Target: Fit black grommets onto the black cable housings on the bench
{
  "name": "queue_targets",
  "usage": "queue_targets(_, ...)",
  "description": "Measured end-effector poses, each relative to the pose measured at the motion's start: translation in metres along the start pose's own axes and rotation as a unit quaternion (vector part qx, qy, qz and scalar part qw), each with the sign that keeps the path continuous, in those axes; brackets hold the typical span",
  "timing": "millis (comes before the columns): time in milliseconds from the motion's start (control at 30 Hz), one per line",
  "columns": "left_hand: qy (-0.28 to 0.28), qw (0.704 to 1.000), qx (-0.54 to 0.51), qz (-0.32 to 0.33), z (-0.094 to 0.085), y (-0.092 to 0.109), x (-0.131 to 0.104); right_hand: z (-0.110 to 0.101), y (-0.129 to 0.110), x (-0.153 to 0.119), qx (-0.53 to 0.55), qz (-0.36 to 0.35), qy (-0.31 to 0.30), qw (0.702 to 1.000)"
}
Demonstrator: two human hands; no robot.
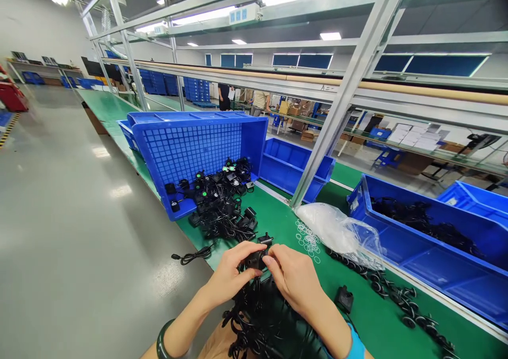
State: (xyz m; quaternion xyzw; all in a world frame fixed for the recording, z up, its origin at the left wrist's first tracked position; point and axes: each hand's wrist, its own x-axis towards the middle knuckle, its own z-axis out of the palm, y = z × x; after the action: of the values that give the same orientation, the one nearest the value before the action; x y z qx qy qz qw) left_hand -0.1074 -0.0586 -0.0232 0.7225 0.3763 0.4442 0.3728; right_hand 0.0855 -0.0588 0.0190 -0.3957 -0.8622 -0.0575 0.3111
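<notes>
Between my two hands is a small black corded device [256, 259], held just above my lap; its exact kind I cannot make out. My left hand [232, 274] grips it from the left, fingers over the top and thumb below. The fingers of my right hand [291, 274] are bent and pressed on its right end. Black cables [254, 322] hang beneath it over a dark bag-like covering on my lap. Just beyond my fingers lies another black piece [265, 239]. A heap of similar corded black devices [222, 200] spills from a tipped blue crate [190, 117].
Thin white rings [307, 237] lie on the green table [278, 203] by a clear plastic bag [337, 229]. Black round parts [408, 306] line the right edge, near a black adapter-like block [344, 299]. A blue bin [420, 237] holds cables. A metal post [341, 105] rises ahead.
</notes>
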Motion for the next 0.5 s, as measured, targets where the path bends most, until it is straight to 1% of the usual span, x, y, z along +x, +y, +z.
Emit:
queue_targets(67,-0.004,1.000,0.002,-0.002,0.000,-0.001,-0.001,-0.002,-0.003,-0.002,0.020,-0.002,-0.022,1.000)
queue_targets(167,-0.004,1.000,0.016,0.014,0.000,-0.001,-0.003,0.004,-0.002,-0.005,-0.007,0.000,-0.031,0.999)
queue_targets(267,0.002,0.999,0.030,0.030,0.003,-0.003,-0.005,0.014,0.003,-0.007,-0.006,0.048,-0.052,0.997)
queue_targets(333,0.005,0.999,0.032,0.019,0.008,-0.005,-0.009,0.017,0.004,-0.007,0.001,0.075,-0.067,0.995)
queue_targets(367,0.009,1.000,0.025,0.008,0.012,-0.007,-0.012,0.016,0.004,-0.007,0.020,0.088,-0.077,0.993)
queue_targets(433,0.024,1.000,0.002,-0.008,0.019,-0.012,-0.017,0.013,0.001,-0.008,0.109,0.112,-0.111,0.981)
queue_targets(500,0.040,0.999,-0.016,0.000,0.023,-0.015,-0.018,0.008,-0.002,-0.010,0.221,0.125,-0.139,0.957)
